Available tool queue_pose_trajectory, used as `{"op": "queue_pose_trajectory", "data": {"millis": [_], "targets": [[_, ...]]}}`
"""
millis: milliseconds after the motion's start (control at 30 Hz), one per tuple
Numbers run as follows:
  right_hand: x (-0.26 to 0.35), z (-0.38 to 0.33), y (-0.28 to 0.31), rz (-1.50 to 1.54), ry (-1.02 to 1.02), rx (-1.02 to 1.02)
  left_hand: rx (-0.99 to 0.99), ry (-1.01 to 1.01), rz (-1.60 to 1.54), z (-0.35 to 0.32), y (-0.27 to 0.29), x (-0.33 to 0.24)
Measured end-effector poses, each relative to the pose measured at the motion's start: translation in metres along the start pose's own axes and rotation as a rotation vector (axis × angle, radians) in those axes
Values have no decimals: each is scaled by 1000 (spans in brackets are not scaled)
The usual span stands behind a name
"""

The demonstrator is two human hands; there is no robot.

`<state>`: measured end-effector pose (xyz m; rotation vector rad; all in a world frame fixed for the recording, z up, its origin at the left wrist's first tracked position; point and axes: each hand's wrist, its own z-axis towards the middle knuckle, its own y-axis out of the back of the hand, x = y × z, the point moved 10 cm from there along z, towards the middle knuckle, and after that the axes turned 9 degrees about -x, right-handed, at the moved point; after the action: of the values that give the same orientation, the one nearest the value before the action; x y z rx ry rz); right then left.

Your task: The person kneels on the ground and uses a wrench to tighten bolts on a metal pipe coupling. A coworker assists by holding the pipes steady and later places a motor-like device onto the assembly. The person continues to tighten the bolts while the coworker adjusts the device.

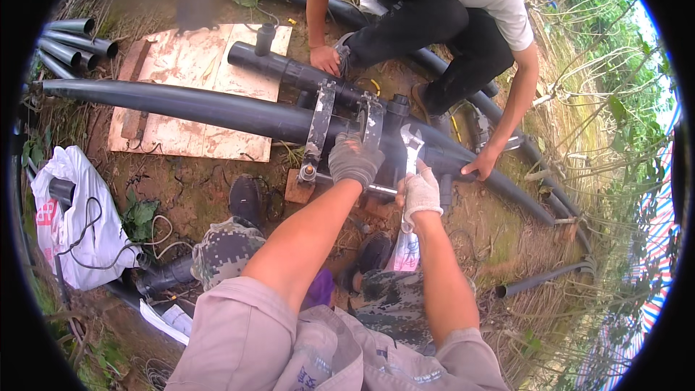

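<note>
My right hand [421, 197], in a pale work glove, is closed around the handle of a silver adjustable wrench [412, 146], whose jaw points up and away from me. My left hand [355, 161], in a dirty grey glove, has its fingers curled at a metal pipe clamp [318, 127] with two ring frames; what lies inside the fingers is hidden. Through the clamp runs a thick black pipe [210, 107]. A black branch fitting [397, 110] sits just right of the clamp. Below my hands a metal rod [381, 189] extends from the clamp's lower side.
Across from me a person crouches, one hand [483, 164] on the black pipe. A muddy wooden board [206, 54] lies under the pipes at left. A white plastic bag [83, 221] stands at lower left. Several pipe ends [76, 43] lie far left; branches [579, 94] reach in from the right.
</note>
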<state>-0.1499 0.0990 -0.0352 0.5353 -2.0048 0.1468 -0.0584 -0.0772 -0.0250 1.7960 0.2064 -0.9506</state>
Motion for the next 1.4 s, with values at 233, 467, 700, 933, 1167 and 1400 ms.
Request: {"op": "queue_pose_trajectory", "data": {"millis": [233, 467, 700, 933, 1167, 1400], "targets": [[-7, -7, -38, 68, -9, 30, -77, 75, -31, 6, -7, 14], [-14, -10, -41, 59, -41, 3, -115, 88, -48, 7, -14, 17], [-15, -9, -37, 25, -14, -32, 8, 5, 0, 4, -8, -5], [-33, -34, 14, 292, 78, -84, -75, 29, -9, 17, -32, 21], [-72, -67, 46, -7, 27, -105, -50, 47, -15, 12, -22, 23], [-58, -82, 36, 229, 91, 37, -39, 43, -336, 27, -9, 55]]}}
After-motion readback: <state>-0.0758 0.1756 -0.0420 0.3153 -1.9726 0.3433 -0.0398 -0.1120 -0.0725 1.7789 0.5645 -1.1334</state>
